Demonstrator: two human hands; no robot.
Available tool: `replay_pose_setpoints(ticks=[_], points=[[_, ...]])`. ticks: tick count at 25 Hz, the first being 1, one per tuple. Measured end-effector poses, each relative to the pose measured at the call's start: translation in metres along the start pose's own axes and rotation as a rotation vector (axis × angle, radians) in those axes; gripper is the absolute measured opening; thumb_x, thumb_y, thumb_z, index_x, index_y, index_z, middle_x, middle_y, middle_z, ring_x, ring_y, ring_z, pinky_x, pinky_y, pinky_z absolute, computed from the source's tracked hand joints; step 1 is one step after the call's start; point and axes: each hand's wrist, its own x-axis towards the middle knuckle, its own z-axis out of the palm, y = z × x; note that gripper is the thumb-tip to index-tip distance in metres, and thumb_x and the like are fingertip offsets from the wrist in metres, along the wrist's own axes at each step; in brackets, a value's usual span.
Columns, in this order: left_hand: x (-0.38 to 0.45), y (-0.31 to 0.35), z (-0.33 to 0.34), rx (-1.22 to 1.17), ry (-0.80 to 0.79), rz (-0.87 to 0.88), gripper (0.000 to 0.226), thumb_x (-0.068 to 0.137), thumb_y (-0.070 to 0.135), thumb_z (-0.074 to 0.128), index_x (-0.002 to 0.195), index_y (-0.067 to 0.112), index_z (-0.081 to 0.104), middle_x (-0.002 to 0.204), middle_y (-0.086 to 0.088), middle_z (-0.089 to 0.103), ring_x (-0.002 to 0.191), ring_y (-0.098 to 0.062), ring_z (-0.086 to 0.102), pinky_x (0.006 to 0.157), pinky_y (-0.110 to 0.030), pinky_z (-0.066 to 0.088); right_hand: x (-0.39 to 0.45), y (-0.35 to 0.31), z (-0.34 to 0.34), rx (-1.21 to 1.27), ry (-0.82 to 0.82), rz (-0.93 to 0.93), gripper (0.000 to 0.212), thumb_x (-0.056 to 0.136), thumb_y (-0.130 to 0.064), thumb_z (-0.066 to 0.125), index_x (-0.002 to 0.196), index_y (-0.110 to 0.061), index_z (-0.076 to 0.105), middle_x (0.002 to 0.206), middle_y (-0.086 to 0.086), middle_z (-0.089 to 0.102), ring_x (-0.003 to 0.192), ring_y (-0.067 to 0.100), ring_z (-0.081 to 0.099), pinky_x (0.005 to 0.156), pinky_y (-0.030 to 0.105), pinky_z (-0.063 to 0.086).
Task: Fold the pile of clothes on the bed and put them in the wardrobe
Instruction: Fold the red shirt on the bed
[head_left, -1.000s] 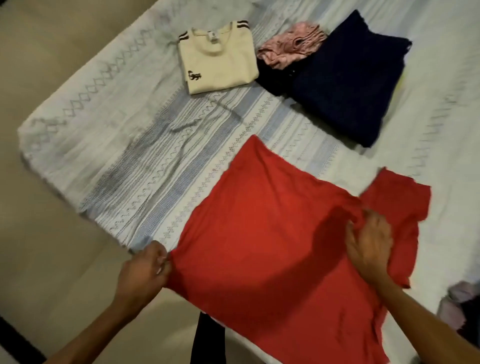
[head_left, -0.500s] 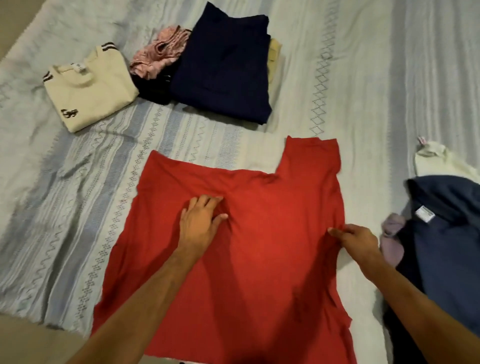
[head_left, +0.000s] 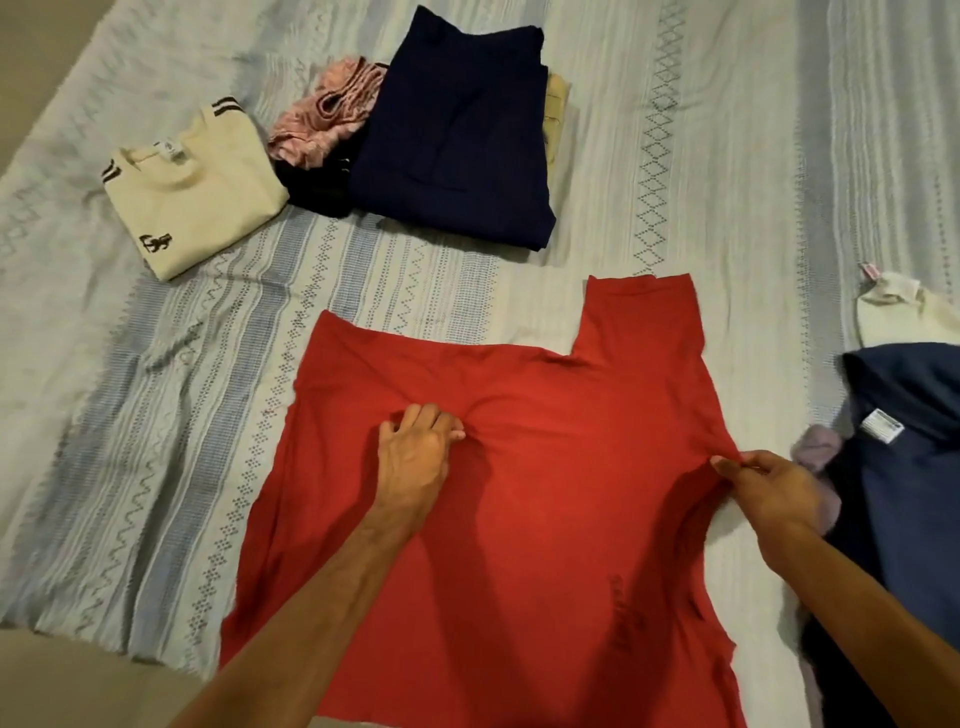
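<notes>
A red T-shirt (head_left: 545, 519) lies spread on the striped bed sheet (head_left: 182, 415), one sleeve pointing away at the upper right. My left hand (head_left: 415, 457) rests in the shirt's middle with fingers curled, bunching the cloth into wrinkles. At the shirt's right edge, below the sleeve, my right hand (head_left: 769, 483) pinches the fabric. Folded items sit at the far side: a cream sweater (head_left: 192, 202), a pink garment (head_left: 327, 114) and a navy garment (head_left: 457, 135).
An unfolded pile lies at the right: a blue garment with a white label (head_left: 909, 467), a cream piece (head_left: 904, 312), a lilac piece (head_left: 818, 447). A tan item (head_left: 558, 104) peeks from under the navy one. The bed's edge and beige floor (head_left: 52, 686) are at lower left.
The view swung right. My left hand left the shirt's hem corner, went to its middle, and its flat fingers have now curled into the cloth. My right hand moved to the right edge.
</notes>
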Motion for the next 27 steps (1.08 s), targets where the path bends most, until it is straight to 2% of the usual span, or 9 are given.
replay_pose_setpoints(ticks=[4, 9, 11, 13, 16, 18, 22, 24, 27], points=[[-0.027, -0.011, -0.029, -0.015, 0.09, 0.027, 0.026, 0.098, 0.043, 0.051, 0.093, 0.029, 0.073, 0.089, 0.006, 0.063, 0.08, -0.021, 0.062, 0.062, -0.04, 0.042, -0.055, -0.074, 0.025, -0.136, 0.074, -0.534, 0.025, 0.09, -0.013, 0.079, 0.109, -0.009, 0.063, 0.085, 0.01, 0.07, 0.079, 0.036, 0.07, 0.078, 0.046, 0.055], [-0.079, -0.029, -0.032, -0.176, -0.006, -0.248, 0.025, 0.099, 0.046, 0.048, 0.097, 0.036, 0.071, 0.093, 0.012, 0.064, 0.065, -0.013, 0.067, 0.062, -0.035, 0.05, -0.148, -0.192, 0.139, -0.489, -0.554, -1.052, 0.036, 0.1, -0.011, 0.06, 0.134, -0.02, 0.053, 0.095, 0.008, 0.068, 0.085, 0.028, 0.069, 0.072, 0.038, 0.047], [-0.1, -0.046, -0.034, -0.23, -0.068, -0.34, 0.007, 0.095, 0.04, 0.063, 0.1, 0.036, 0.066, 0.095, 0.012, 0.063, 0.06, -0.014, 0.067, 0.055, -0.034, 0.051, -0.181, -0.226, 0.218, -0.703, -0.653, -1.294, 0.054, 0.095, -0.002, 0.057, 0.145, -0.018, 0.046, 0.104, 0.014, 0.066, 0.097, 0.036, 0.065, 0.078, 0.042, 0.045], [-0.118, -0.072, -0.035, -0.28, -0.045, -0.438, 0.027, 0.085, 0.03, 0.082, 0.101, 0.035, 0.061, 0.096, 0.011, 0.06, 0.053, -0.016, 0.063, 0.047, -0.032, 0.048, -0.207, -0.248, 0.287, -0.738, -0.673, -1.458, 0.061, 0.093, -0.004, 0.048, 0.151, -0.02, 0.04, 0.105, 0.017, 0.065, 0.099, 0.04, 0.065, 0.08, 0.045, 0.048], [-0.143, -0.112, -0.041, -0.357, -0.051, -0.437, 0.025, 0.091, 0.028, 0.078, 0.106, 0.038, 0.06, 0.102, 0.013, 0.056, 0.056, -0.013, 0.062, 0.047, -0.031, 0.047, -0.215, -0.257, 0.34, -0.902, -0.672, -1.574, 0.057, 0.096, -0.029, 0.019, 0.14, -0.016, 0.053, 0.108, 0.019, 0.063, 0.099, 0.035, 0.062, 0.085, 0.045, 0.046], [-0.156, -0.14, -0.046, -0.389, -0.048, -0.375, 0.015, 0.098, 0.034, 0.068, 0.11, 0.041, 0.06, 0.108, 0.016, 0.056, 0.07, -0.009, 0.066, 0.058, -0.03, 0.051, -0.211, -0.251, 0.358, -0.926, -0.614, -1.725, 0.042, 0.1, -0.02, 0.03, 0.114, -0.006, 0.067, 0.096, 0.019, 0.065, 0.087, 0.037, 0.066, 0.079, 0.044, 0.046], [-0.16, -0.186, -0.082, -0.308, -0.074, -0.057, 0.019, 0.101, 0.037, 0.047, 0.116, 0.04, 0.059, 0.117, 0.018, 0.057, 0.1, -0.008, 0.063, 0.082, -0.034, 0.053, -0.201, -0.286, 0.346, -0.939, -0.806, -1.603, 0.006, 0.077, -0.004, 0.069, 0.081, -0.004, 0.073, 0.075, 0.012, 0.071, 0.068, 0.024, 0.068, 0.066, 0.031, 0.054], [-0.162, -0.205, -0.116, -0.241, -0.127, 0.1, 0.019, 0.102, 0.035, 0.044, 0.116, 0.04, 0.055, 0.122, 0.02, 0.057, 0.099, -0.008, 0.063, 0.076, -0.031, 0.048, -0.185, -0.315, 0.297, -0.88, -0.962, -1.249, 0.006, 0.08, -0.011, 0.084, 0.085, -0.011, 0.08, 0.075, 0.002, 0.075, 0.064, 0.0, 0.065, 0.07, 0.022, 0.052], [-0.159, -0.213, -0.189, -0.03, -0.121, 0.41, 0.027, 0.104, 0.019, 0.046, 0.122, 0.034, 0.06, 0.131, 0.014, 0.059, 0.092, -0.011, 0.06, 0.077, -0.029, 0.044, -0.159, -0.33, 0.182, -0.611, -1.086, -0.829, 0.007, 0.083, -0.018, 0.086, 0.089, -0.015, 0.083, 0.087, 0.003, 0.079, 0.078, 0.005, 0.07, 0.075, 0.024, 0.056]])
